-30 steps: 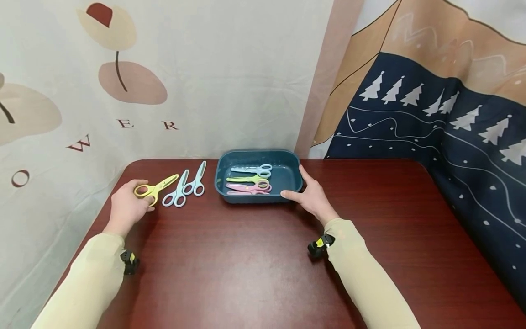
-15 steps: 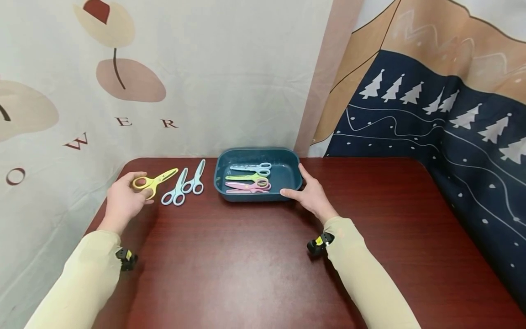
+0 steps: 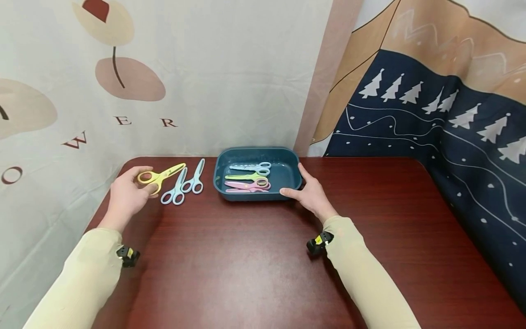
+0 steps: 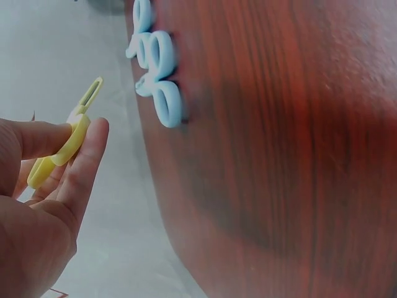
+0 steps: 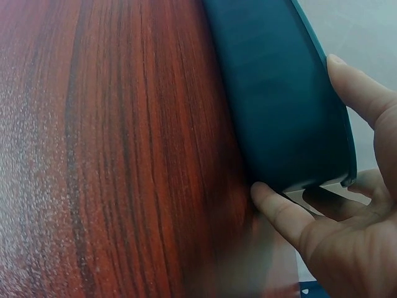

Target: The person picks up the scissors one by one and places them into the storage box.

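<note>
My left hand (image 3: 125, 194) pinches a pair of yellow scissors (image 3: 165, 173) by the handles, thumb on one side and fingers on the other. In the left wrist view the yellow scissors (image 4: 75, 138) are held off the table, blades pointing away. Just right of them, two pairs of light blue scissors (image 3: 177, 188) lie on the tabletop, handles toward me. My right hand (image 3: 311, 194) grips the right end of a dark teal tray (image 3: 250, 197), thumb over the rim and fingers against the outer side. Inside it lie light blue (image 3: 263, 168), green (image 3: 255, 176) and pink scissors (image 3: 256, 184).
The reddish-brown table (image 3: 230, 265) reaches back to a pale printed curtain (image 3: 230, 82). A navy cloth with white trees (image 3: 394, 109) hangs along the right side. The tray stands at the table's back edge.
My left hand has lifted the yellow scissors and shifted slightly right, so their blades now reach over the tip of the nearer blue pair. The right hand keeps its hold on the tray.
</note>
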Tool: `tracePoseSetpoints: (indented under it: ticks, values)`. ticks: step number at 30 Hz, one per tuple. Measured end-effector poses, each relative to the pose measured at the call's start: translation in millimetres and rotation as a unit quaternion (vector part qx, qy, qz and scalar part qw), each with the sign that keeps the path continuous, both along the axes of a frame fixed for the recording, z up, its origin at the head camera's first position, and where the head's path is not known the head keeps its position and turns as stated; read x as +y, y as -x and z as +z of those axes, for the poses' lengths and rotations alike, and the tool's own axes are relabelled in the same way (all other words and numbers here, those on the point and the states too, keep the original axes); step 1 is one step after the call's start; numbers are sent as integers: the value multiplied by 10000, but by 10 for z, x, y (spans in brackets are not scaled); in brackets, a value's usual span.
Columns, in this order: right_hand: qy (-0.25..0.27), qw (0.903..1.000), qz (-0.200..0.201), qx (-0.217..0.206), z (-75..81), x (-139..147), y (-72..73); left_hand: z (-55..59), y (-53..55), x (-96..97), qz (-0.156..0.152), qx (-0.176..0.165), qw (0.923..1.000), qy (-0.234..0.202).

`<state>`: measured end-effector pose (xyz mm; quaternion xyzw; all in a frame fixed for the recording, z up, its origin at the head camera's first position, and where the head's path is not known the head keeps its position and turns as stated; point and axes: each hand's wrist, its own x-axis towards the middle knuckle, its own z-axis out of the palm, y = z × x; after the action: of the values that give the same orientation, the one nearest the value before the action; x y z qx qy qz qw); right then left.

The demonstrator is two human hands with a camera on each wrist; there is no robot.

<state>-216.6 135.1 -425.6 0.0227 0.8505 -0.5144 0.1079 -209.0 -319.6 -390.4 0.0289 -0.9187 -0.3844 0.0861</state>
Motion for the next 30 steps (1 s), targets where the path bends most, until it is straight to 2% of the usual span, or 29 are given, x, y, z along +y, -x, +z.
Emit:
tracePoseSetpoints:
  ticks: [10, 17, 22, 24, 30]
  values:
    - [-25, 10000, 12, 35, -11, 9, 6, 82, 10, 108, -186, 174, 9996, 131]
    - [-31, 10000, 3, 13, -9, 0, 12, 143, 39, 200, -319, 251, 9992, 28]
    - [16, 10000, -3, -5, -12, -6, 20, 163, 77, 250, -333, 380, 9985, 203]
    - [20, 10000, 5, -4, -13, -6, 20, 170, 96, 277, -382, 387, 9984, 122]
    - [18, 10000, 18, -7, -8, -1, 10, 216, 153, 392, -645, 217, 9962, -540]
